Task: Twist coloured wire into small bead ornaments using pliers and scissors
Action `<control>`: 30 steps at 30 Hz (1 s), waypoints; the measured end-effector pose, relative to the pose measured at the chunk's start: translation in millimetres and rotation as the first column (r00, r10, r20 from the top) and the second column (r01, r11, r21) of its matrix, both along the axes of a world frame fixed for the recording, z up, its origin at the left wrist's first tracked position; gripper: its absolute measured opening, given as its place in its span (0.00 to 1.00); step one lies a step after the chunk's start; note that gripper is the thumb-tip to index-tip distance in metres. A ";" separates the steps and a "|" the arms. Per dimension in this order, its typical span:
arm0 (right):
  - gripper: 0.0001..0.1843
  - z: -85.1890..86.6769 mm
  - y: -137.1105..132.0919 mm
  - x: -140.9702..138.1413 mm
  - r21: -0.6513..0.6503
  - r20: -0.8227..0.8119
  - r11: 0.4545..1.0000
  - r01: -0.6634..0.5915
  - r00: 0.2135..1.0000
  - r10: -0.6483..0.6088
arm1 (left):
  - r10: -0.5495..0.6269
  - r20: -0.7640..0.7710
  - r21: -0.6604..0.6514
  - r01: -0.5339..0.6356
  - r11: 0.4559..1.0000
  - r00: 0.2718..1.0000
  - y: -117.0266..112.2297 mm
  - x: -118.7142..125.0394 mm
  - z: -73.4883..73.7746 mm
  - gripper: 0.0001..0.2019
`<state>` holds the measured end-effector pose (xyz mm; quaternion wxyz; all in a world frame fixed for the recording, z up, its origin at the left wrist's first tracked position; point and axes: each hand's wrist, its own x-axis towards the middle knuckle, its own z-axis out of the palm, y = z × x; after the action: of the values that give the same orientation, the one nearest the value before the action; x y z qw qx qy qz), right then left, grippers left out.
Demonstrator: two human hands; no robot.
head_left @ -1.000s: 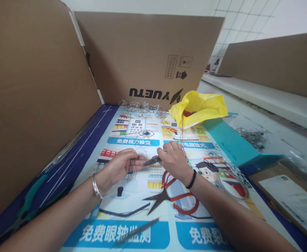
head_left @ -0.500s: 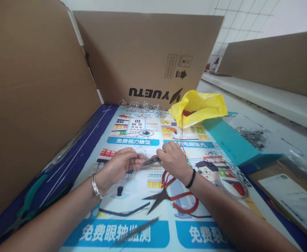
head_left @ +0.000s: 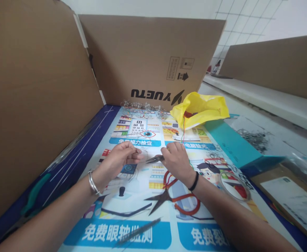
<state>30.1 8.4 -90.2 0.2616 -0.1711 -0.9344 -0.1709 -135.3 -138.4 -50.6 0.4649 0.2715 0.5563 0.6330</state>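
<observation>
My right hand (head_left: 177, 159) is closed round needle-nose pliers (head_left: 155, 159), whose jaws point left; the handles are hidden in the fist. My left hand (head_left: 120, 157) pinches a thin wire (head_left: 143, 154), very faint, that curves out past the fingertips. The plier tips are close to those fingertips, with a small gap between. Below the right hand lie scissors (head_left: 165, 200) with red handles, blades partly open. Nearer to me rests a bundle of thin dark wires (head_left: 140, 231). Red and green thread (head_left: 183, 131) runs from the yellow bag (head_left: 216, 110) toward the right hand.
A printed poster (head_left: 132, 182) covers the table. Cardboard panels (head_left: 132, 52) stand at the back and left. Tangled wire pieces (head_left: 145, 106) lie along the back. To the right are a teal box (head_left: 229, 143), a tape roll (head_left: 233, 185) and more wire bits (head_left: 254, 138). Teal-handled pliers (head_left: 35, 196) lie left.
My right hand and the pliers have shifted slightly right, away from my left fingertips. The left hand has moved up a little and still pinches the wire. The view has shifted slightly.
</observation>
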 end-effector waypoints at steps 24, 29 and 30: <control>0.05 1.9 -3.2 0.7 0.043 0.011 0.998 -0.043 0.999 0.043 | 0.008 0.155 -0.100 0.008 0.995 0.988 5.3 16.8 -10.1 0.07; 0.08 3.4 -4.7 0.7 0.019 0.041 0.999 -0.043 0.998 0.042 | -0.014 0.158 -0.095 0.029 0.995 0.987 4.8 17.3 -11.0 0.08; 0.08 3.8 -5.0 0.6 0.015 0.048 0.999 -0.042 0.998 0.041 | -0.015 0.162 -0.094 0.030 0.995 0.987 4.7 17.3 -11.0 0.08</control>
<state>30.7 3.4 -86.4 0.2439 -0.1456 -0.9423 -0.1769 -118.0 -133.7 -61.6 0.5280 0.2031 0.5435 0.6201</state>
